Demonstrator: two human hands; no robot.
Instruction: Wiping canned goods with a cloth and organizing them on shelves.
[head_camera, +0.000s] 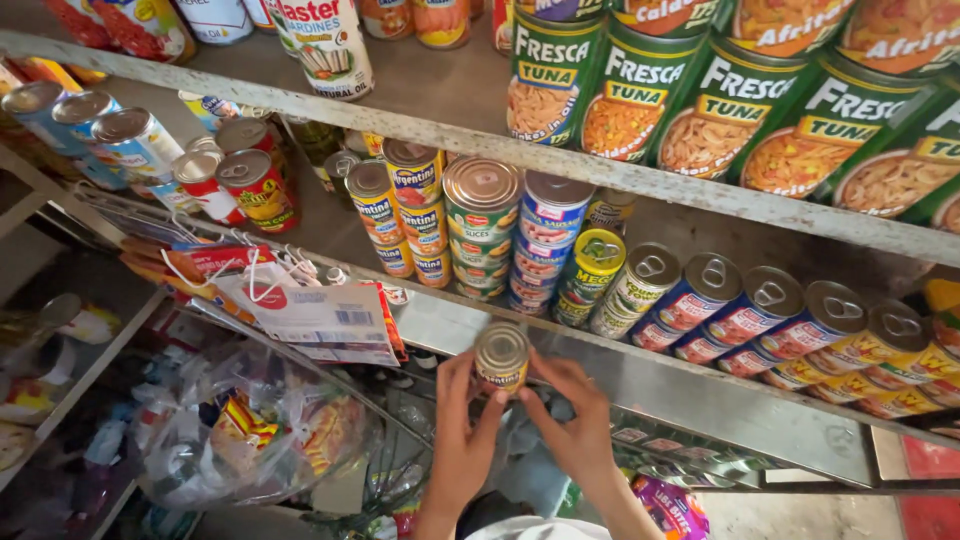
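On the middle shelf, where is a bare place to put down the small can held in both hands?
Both hands, left and right, hold the small can. Bare shelf lies between the red cans and the blue-and-yellow stack. A narrow front edge is also bare. The right side, with lying cans, is crowded.

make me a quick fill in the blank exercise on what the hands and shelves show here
1. Both hands hold one small ____ in front of the middle shelf.
2. The left hand grips it from the side, and the ____ hand from the other.
3. The big green cans stand on the ____ shelf.

Missing words: can; right; top
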